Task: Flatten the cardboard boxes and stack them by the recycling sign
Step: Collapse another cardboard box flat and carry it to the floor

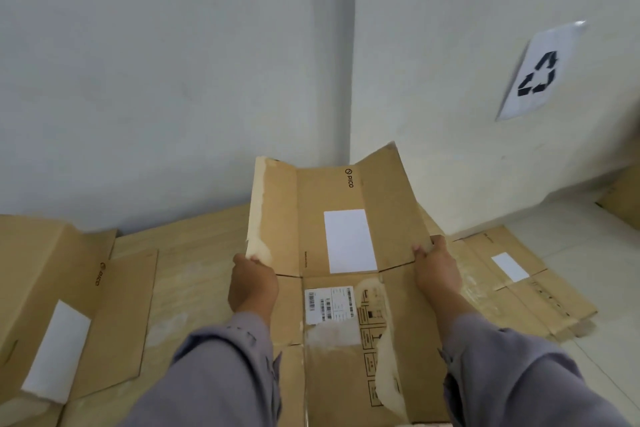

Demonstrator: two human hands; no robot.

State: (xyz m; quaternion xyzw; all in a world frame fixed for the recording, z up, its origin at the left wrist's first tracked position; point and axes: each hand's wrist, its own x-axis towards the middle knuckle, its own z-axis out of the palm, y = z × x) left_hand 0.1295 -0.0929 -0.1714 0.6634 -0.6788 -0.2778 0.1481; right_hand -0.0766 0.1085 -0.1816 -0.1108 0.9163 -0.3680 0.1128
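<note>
In the corner of a room with pale walls, a flattened cardboard box (332, 253) is held in front of the person, above the floor. Its long axis runs from the person toward the corner, and its far end, printed with a small logo, points at the junction of the two walls and tilts upward. The far side flaps bend up at both edges, so that the sheet forms a shallow trough. A blank white label (349, 241) lies on the far panel; a barcode label (329, 304) lies on the near panel, just beside a column of printed handling symbols. The left hand (252, 284) grips the left edge of the box, fingers curled under the torn flap. The right hand (434, 267) grips the right edge, thumb on top. Both forearms wear grey sleeves (221, 367). To the right, a second flattened box (519, 284) lies on the floor against the wall, below a recycling sign (538, 71) fixed to that wall. To the left, another box (62, 305) rests on a wood-grain surface (194, 253).
</note>
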